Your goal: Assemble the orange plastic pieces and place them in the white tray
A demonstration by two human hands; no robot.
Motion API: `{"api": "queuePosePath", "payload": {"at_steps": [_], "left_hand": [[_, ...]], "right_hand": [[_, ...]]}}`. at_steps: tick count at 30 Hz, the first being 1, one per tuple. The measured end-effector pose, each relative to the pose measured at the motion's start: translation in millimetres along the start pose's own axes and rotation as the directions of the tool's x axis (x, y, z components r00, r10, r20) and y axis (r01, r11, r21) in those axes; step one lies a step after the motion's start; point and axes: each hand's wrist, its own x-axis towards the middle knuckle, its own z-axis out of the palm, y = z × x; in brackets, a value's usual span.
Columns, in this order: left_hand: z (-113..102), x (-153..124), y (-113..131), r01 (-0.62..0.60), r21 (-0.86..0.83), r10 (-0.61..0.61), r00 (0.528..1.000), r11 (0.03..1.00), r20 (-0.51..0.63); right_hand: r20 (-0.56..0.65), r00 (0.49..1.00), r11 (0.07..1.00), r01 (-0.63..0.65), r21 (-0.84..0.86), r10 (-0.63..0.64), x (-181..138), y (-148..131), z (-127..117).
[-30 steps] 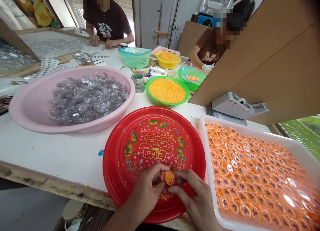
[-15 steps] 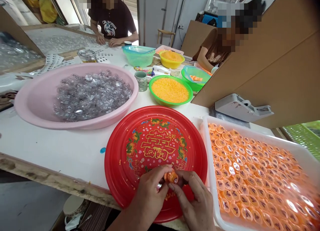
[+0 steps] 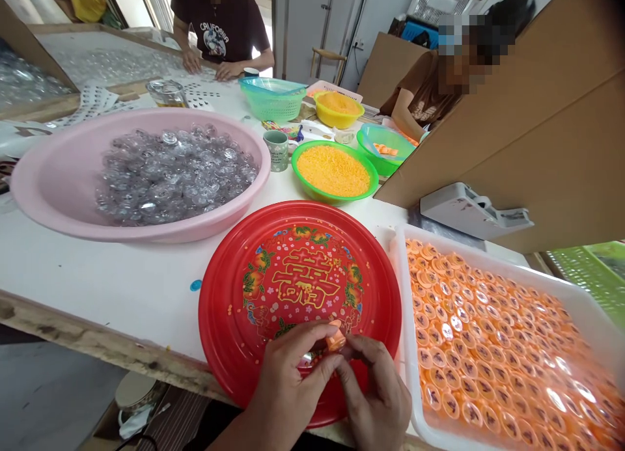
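Above the near part of a red round tray [image 3: 224, 295], my left hand [image 3: 288, 373] is closed on a small orange plastic piece [image 3: 335, 338], pinched between thumb and fingers. Closed at the fingertips, my right hand [image 3: 375, 386] touches the lower right side of the same piece. My fingers cover much of it, so I cannot tell whether the right hand pinches a second part. A shiny clear bit shows under my left fingers. The tray has a gold and floral print, with tiny orange grains scattered on it.
A pink basin [image 3: 53, 197] of clear plastic pieces stands left. Behind the tray are a green bowl [image 3: 334, 171] of orange grains and a mug [image 3: 277, 153]. A white bin [image 3: 415, 379] holds rows of orange discs, beside a cardboard panel [image 3: 512, 132]. Two people [image 3: 215, 34] sit across.
The orange piece has tilted: its round end faced me before, and now its side shows. My right fingertips have shifted slightly around it. The whole view has moved a little.
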Motion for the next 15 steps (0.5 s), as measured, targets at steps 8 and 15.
{"api": "queuePosePath", "payload": {"at_steps": [8,15], "left_hand": [[-0.8,1.7,-0.8,-0.148,0.066,0.151,0.987,0.987,-0.059],[-2.6,3.8,-2.1,0.021,-0.026,-0.022,0.999,0.999,-0.039]], "right_hand": [[-0.044,0.999,0.992,-0.013,0.124,0.019,3.5,-4.5,3.2],[0.017,0.995,0.955,-0.103,0.28,0.102,8.3,-6.2,4.1]]}}
